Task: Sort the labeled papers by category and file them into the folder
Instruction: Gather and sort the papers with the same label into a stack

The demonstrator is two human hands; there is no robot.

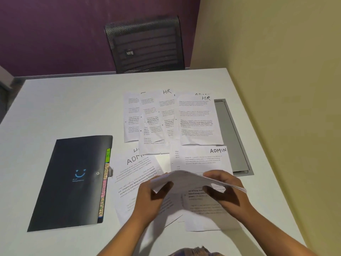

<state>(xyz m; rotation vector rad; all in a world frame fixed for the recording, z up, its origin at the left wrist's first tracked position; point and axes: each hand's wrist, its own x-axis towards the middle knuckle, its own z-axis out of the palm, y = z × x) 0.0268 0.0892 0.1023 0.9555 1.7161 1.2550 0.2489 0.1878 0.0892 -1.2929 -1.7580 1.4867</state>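
A thin stack of white papers (186,179) is lifted just above the table, bowed upward in the middle. My left hand (154,195) grips its left edge and my right hand (224,191) grips its right side. Loose printed sheets lie spread beyond and beneath them: two marked HR (200,121) at the back, one marked ADMIN (205,157) just past my right hand, another ADMIN sheet (134,174) turned askew to the left. The black folder (72,182) lies closed at the left, coloured tabs along its right edge.
The white table (64,100) fills the view. A grey cable tray lid (230,137) is set into it at the right, partly under the papers. A black mesh chair (145,45) stands behind the far edge. A yellow wall (286,89) borders the right.
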